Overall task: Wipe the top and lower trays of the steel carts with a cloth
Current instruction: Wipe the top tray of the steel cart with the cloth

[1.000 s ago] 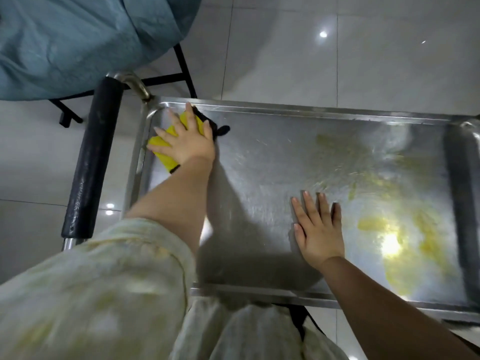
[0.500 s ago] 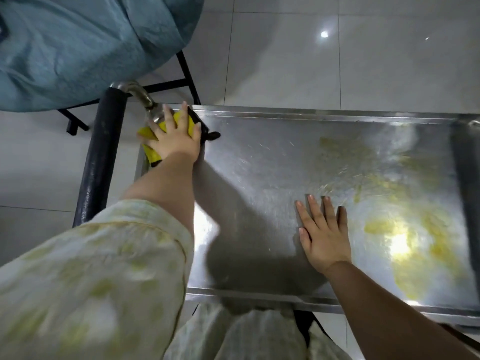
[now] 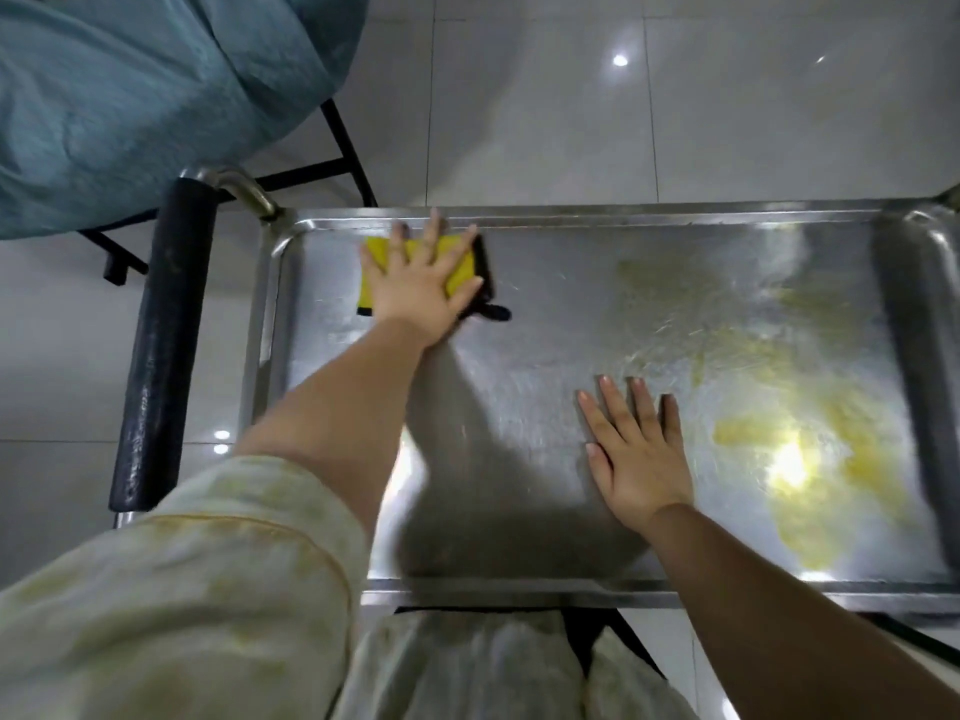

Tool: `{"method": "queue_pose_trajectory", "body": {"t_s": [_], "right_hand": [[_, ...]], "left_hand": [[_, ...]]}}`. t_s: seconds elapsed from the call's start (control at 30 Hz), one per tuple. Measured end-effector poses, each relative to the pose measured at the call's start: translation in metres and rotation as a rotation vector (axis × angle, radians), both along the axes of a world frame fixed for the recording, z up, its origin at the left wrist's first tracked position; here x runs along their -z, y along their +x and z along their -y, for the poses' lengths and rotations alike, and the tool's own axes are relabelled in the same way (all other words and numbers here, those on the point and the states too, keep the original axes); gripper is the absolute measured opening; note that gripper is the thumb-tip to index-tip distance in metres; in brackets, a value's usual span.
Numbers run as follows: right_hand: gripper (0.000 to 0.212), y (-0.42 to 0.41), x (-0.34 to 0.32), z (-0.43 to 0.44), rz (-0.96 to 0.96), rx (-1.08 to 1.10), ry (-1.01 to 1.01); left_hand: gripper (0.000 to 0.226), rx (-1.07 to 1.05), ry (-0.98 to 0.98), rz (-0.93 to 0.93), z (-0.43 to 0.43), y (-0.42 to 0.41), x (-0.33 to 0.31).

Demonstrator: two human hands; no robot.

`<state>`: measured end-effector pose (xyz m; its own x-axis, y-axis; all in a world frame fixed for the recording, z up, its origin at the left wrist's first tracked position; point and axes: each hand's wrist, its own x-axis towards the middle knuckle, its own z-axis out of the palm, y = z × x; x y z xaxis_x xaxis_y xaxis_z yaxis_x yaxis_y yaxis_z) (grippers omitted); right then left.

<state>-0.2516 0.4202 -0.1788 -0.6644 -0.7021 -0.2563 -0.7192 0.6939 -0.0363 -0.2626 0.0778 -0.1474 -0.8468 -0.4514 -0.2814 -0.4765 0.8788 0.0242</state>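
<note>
Left hand: the left hand (image 3: pixel 415 288) lies palm down on the cloth (image 3: pixel 460 265), arm stretched forward from a pale sleeve (image 3: pixel 182 589).
Left fingers: the fingers (image 3: pixel 432 231) are straight and spread, pressing the cloth flat without curling round it; the longest fingertip reaches the tray's far rim.
Cloth: yellow with a black edge and a small black tab sticking out on its right side. It lies on the floor of the top tray near the far left corner, just beside the far rim.
Top tray: the steel tray (image 3: pixel 545 324) has a raised rim all round and a scuffed, shiny surface.
Right hand: the right hand (image 3: pixel 636 459) rests palm down on the bare steel near the middle of the tray, well apart from the cloth.
Right fingers: straight and close together, holding nothing.
Patches: yellowish patches (image 3: pixel 857 459) spread over the right half of the tray around a bright glare; stain or reflection, I cannot tell.
Handle: a black padded handle (image 3: pixel 166 350) runs along the cart's left end.
Surroundings: pale glossy floor tiles (image 3: pixel 545 122); teal fabric (image 3: pixel 130 96) over a black frame (image 3: pixel 343 142) at upper left.
</note>
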Motion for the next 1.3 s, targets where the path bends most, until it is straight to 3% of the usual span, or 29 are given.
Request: {"method": "queue_pose_trajectory", "body": {"t_s": [0.07, 0.17, 0.23, 0.37, 0.47, 0.57, 0.67, 0.73, 0.87, 1.13, 1.3], "right_hand": [[0.061, 0.000, 0.001, 0.002, 0.003, 0.007, 0.010], [0.061, 0.002, 0.002, 0.002, 0.001, 0.007, 0.008], [0.061, 0.000, 0.001, 0.001, 0.025, 0.004, 0.015], [0.061, -0.005, -0.005, -0.005, 0.092, 0.034, -0.013], [0.068, -0.009, -0.014, -0.017, 0.181, 0.109, -0.131], [0.065, -0.012, -0.030, -0.029, 0.302, 0.253, -0.380], [0.056, -0.008, -0.046, 0.004, 0.274, 0.317, -0.518], [0.061, 0.006, -0.049, 0.050, 0.223, 0.191, -0.372], [0.072, 0.035, -0.033, 0.091, 0.079, 0.046, 0.038], [0.067, -0.001, -0.033, -0.088, -0.012, 0.164, 0.042], [0.070, -0.029, -0.031, -0.043, -0.011, 0.230, 0.066]], "left_hand": [[0.061, -0.310, 0.024, 0.024, 0.043, 0.031, -0.006], [0.062, -0.491, 0.010, 0.010, 0.030, 0.042, -0.008], [0.063, -0.451, 0.048, -0.007, -0.016, 0.036, -0.007], [0.063, -0.167, 0.142, -0.018, -0.141, 0.053, -0.005], [0.063, -0.081, 0.216, 0.054, -0.212, 0.068, -0.012], [0.060, -0.039, 0.308, 0.044, -0.216, 0.064, -0.024], [0.056, -0.030, 0.301, -0.203, -0.164, 0.070, -0.028], [0.054, -0.077, 0.283, -0.272, -0.114, 0.074, -0.021], [0.051, -0.064, 0.277, -0.140, -0.075, 0.071, 0.002], [0.056, -0.001, 0.136, -0.098, -0.091, 0.072, 0.016], [0.056, 0.012, 0.105, -0.115, -0.094, 0.073, 0.019]]}}
